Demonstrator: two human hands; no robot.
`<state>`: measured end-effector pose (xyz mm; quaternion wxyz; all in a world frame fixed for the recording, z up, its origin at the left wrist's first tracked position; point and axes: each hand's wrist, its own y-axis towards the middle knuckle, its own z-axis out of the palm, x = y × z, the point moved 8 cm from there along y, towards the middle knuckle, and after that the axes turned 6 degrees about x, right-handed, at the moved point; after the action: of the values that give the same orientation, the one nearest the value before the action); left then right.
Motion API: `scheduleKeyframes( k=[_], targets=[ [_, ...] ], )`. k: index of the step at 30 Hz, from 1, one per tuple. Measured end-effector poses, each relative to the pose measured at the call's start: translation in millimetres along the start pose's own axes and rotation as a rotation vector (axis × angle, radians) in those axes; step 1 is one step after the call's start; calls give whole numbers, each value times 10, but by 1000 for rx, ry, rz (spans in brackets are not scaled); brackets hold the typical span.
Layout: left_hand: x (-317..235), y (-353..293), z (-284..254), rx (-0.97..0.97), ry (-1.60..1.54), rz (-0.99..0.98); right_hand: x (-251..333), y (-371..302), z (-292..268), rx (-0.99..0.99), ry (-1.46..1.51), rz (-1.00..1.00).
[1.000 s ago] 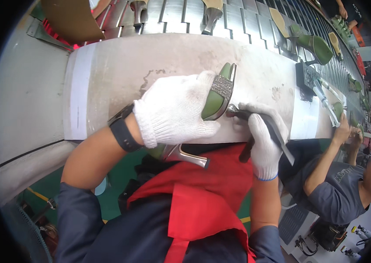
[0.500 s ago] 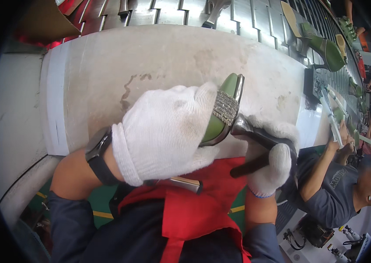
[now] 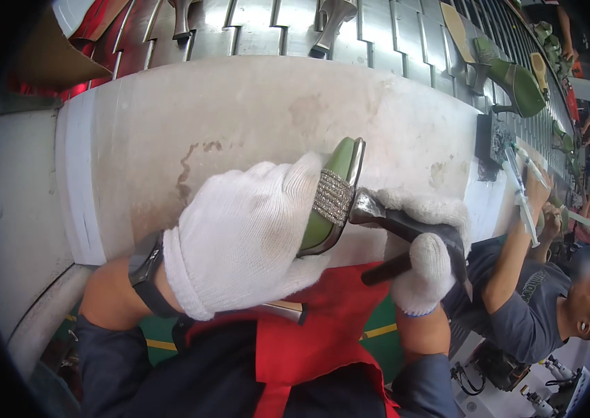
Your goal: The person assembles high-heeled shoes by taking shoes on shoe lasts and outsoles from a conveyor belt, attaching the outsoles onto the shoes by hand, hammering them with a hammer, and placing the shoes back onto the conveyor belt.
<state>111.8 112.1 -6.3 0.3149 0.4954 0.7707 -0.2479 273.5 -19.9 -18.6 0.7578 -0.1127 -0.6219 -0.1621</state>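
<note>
My left hand (image 3: 246,237), in a white knit glove, is wrapped round a green high-heeled shoe (image 3: 317,233) with a glittering strap (image 3: 333,198) and a shiny metallic sole edge. The shoe's toe points away from me, and its metallic heel (image 3: 286,310) shows below the glove. My right hand (image 3: 429,268), also gloved, is closed round a dark tool with a hammer-like head (image 3: 366,208). That head is at the sole edge beside the strap; whether it touches cannot be told. One dark bar of the tool (image 3: 387,269) sticks out past my thumb.
Under my hands is a pale stained work surface (image 3: 260,97). Beyond it runs a slatted metal conveyor (image 3: 260,31) carrying shoe parts and a green shoe (image 3: 516,82). A black block (image 3: 491,139) stands at the surface's right edge. To the right a co-worker (image 3: 518,299) handles pale strips.
The shoe, both hands and the tool sit slightly farther left in view, and the shoe's toe is lower. The surroundings have shifted too. Both grips are unchanged.
</note>
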Motion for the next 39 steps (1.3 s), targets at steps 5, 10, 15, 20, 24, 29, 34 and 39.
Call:
scheduleKeyframes(
  k=[5, 10, 15, 20, 24, 29, 34, 39],
  targets=[
    [27, 19, 56, 59, -1, -45, 217, 263, -41, 118, -170, 275],
    [63, -6, 47, 28, -11, -45, 277, 478, 167, 259, -303, 304],
    [-16, -44, -37, -9, 43, -31, 582, 535, 175, 314, -1288, -459],
    [242, 249, -472, -114, 98, -116, 215, 243, -256, -10, -1416, -506],
    [365, 964, -1250, -163, 605, -252, 211, 180, -349, -112, -1308, -601],
    [609, 1925, -1630, 200, 1014, -440, 263, 200, -337, -126, -1272, -584],
    [876, 2054, -1491, 240, 1108, -557, 776, 716, -131, -177, -1186, -332],
    [649, 1793, -1607, -48, 871, -349, 669, 2307, -308, -112, -1618, -12]
  ],
)
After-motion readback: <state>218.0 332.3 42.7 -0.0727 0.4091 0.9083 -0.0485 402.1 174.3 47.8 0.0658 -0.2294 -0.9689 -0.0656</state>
